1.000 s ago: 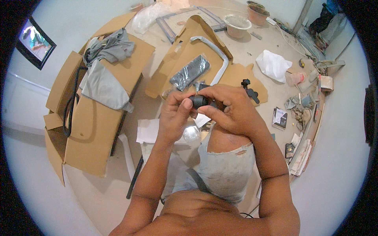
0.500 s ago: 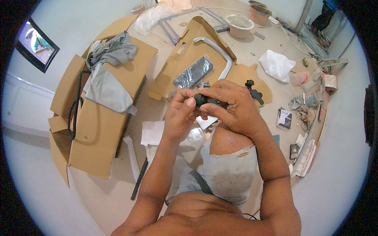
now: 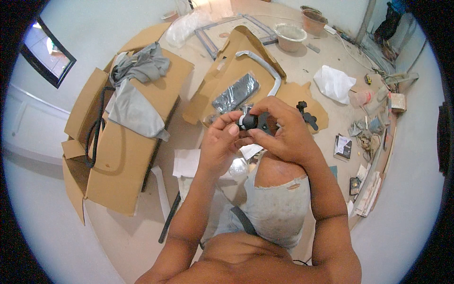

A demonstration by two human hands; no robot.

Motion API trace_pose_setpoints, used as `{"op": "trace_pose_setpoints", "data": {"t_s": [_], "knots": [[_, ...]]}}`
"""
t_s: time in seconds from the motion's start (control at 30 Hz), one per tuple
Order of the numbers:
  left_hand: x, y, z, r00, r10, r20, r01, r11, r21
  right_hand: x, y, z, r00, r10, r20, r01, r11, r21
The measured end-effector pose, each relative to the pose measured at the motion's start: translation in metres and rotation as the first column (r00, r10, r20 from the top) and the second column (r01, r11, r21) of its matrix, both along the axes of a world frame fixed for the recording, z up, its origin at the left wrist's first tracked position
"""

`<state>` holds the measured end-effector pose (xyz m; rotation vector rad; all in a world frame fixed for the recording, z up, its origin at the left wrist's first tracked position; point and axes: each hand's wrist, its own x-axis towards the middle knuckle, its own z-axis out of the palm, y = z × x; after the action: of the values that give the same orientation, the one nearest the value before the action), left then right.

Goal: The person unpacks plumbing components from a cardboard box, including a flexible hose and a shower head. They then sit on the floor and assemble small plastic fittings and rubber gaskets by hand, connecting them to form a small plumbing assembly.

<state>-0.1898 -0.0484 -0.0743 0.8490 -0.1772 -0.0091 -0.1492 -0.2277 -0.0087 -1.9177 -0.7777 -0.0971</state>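
In front of my knees I hold a black plastic fitting, a round short-barrelled piece with a white band near its left end. My left hand pinches that left end between thumb and fingertips. From the right, my right hand is closed around the fitting's body, its thumb below and fingers above; part of the piece is hidden in the palm. Just beyond my right hand, a second black fitting with a knob lies on torn cardboard. A dark pad in clear plastic wrap rests on the cardboard ahead.
At left stands a large open cardboard box with a grey cloth and black tube. Farther off are a grey wrapped bent tube, a bucket and a white bag. Clutter lines the right wall.
The fitting has turned in my fingers, and a white band now shows at its left end. Both hands keep their hold. The whole view has shifted slightly.
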Motion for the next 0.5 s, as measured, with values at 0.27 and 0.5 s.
{"op": "trace_pose_setpoints", "data": {"t_s": [0.27,0.5], "knots": [[0.001,0.001,0.003,0.996,0.093,0.006,-0.093,0.996,0.004,0.001,0.002,-0.002,0.999,-0.014,0.029,0.013,0.999,0.04],[-0.003,0.0,0.01,0.993,-0.024,-0.114,0.004,0.986,-0.167,0.006,0.002,-0.001,0.993,0.051,0.11,-0.043,0.996,-0.075]]}}
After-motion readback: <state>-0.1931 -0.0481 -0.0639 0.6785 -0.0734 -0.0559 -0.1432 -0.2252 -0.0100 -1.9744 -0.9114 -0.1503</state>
